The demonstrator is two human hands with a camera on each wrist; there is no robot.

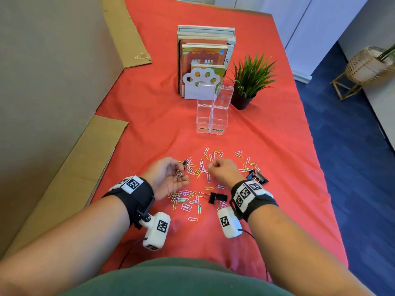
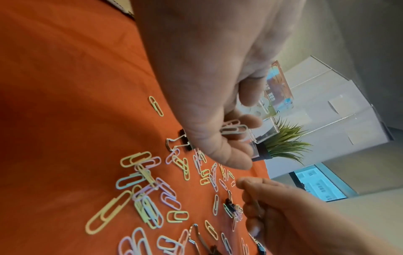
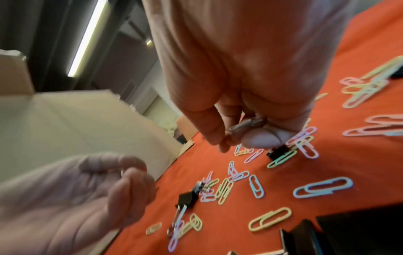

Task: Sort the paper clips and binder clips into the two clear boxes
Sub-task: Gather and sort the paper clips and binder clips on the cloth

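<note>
Pastel paper clips [image 1: 197, 171] and black binder clips [image 1: 217, 197] lie scattered on the red cloth in front of me. My left hand [image 1: 181, 174] is turned palm up with its fingers curled round a few paper clips [image 2: 233, 129]. To its right, my right hand [image 1: 211, 165] hovers just above the pile and pinches a paper clip [image 3: 248, 123] between thumb and fingers. Two clear boxes [image 1: 203, 122] [image 1: 220, 122] stand side by side beyond the pile, lids open, nothing visible inside.
Upright books with a white paw bookend [image 1: 201, 84] and a small potted plant [image 1: 249, 82] stand behind the boxes. Cardboard sheets [image 1: 70, 174] run along the table's left side. More binder clips [image 1: 259, 177] lie by my right wrist.
</note>
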